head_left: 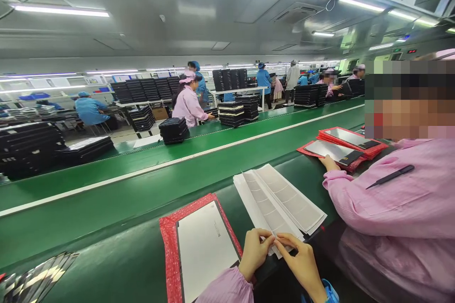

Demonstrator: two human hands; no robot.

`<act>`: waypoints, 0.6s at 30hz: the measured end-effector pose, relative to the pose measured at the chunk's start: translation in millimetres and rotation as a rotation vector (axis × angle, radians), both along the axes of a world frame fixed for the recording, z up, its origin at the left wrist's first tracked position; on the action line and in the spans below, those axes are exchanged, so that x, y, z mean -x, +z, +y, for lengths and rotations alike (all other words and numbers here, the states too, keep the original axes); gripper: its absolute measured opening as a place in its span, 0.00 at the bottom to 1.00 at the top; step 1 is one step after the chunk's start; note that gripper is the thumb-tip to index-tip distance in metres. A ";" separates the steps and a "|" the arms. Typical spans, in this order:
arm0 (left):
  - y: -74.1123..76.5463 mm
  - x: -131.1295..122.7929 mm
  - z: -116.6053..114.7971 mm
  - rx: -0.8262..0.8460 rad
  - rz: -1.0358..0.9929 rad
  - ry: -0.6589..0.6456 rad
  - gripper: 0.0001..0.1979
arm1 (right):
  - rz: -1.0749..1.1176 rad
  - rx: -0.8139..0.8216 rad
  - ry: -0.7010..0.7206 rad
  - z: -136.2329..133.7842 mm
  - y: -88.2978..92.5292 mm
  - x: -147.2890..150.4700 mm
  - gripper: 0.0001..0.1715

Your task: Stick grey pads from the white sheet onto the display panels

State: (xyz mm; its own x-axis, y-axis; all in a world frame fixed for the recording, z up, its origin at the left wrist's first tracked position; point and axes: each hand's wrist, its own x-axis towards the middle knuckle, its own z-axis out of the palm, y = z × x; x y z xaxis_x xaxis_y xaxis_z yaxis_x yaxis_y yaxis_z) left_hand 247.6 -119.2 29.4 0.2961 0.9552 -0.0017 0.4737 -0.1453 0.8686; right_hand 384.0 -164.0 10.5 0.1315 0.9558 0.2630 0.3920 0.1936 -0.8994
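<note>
My left hand (254, 253) and my right hand (298, 260) meet at the near end of a stack of white sheets with grey rectangular labels (280, 199). Their fingertips pinch its edge, and the stack lies on a dark green conveyor belt (117, 236). Just left of my hands, below the sheets, a pale flat panel in a red wrapper (202, 251) lies partly under my left wrist. My pink sleeve covers the left forearm, and a blue cuff shows at my right wrist.
A co-worker in a pink gown (394, 208) sits at the right, a hand on the belt near red-wrapped panels (343, 144). Fanned shiny strips (39, 277) lie at lower left. Beyond a white-striped second belt stand stacks of black panels (231, 113) and more workers.
</note>
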 end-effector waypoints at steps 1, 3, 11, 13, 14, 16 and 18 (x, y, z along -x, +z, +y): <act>0.5 -0.6 -0.3 -0.011 0.004 0.006 0.13 | 0.010 0.007 0.006 0.2 -0.2 0.5 0.13; 1.0 -1.8 -0.7 -0.023 0.010 0.018 0.13 | 0.022 0.019 0.011 0.3 -1.0 1.6 0.14; 1.7 -4.1 -2.4 -0.030 0.038 0.064 0.12 | 0.064 0.080 0.031 2.2 1.8 0.4 0.16; 2.5 -3.8 -3.2 -0.025 0.044 0.063 0.12 | 0.087 0.105 0.041 2.0 2.0 -0.9 0.16; 2.9 -3.7 -3.8 -0.024 0.047 0.064 0.12 | 0.093 0.116 0.046 1.9 1.7 -1.5 0.16; 3.2 -3.6 -5.1 -0.023 0.054 0.064 0.12 | 0.066 0.123 0.041 2.7 1.4 -3.2 0.16; 2.8 -3.4 -5.9 -0.021 0.067 0.066 0.13 | -0.042 0.090 0.007 7.2 3.4 -7.8 0.15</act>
